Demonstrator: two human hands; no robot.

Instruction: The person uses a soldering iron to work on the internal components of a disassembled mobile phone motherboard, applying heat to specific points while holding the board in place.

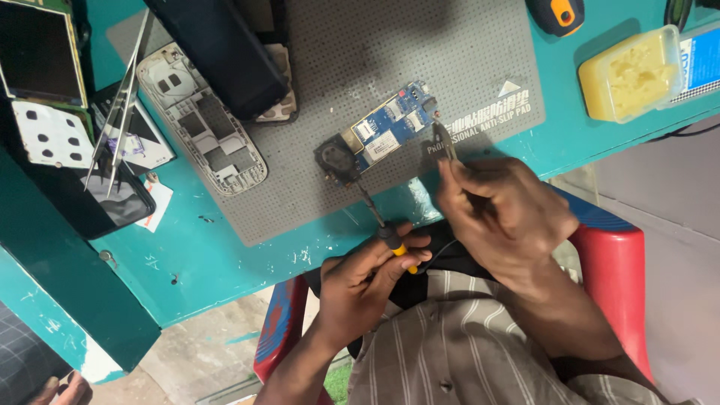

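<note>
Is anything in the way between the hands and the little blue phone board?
Nothing visible. The left hand holds a screwdriver reaching the circuit board, and the right hand holds tweezers beside it, on the grey mat.

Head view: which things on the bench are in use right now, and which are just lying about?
In use: circuit board, screwdriver in left hand, tweezers in right hand, grey mat.
Lying about: white phone frame, spare tweezers, yellow tub, keypad sheet.
</note>
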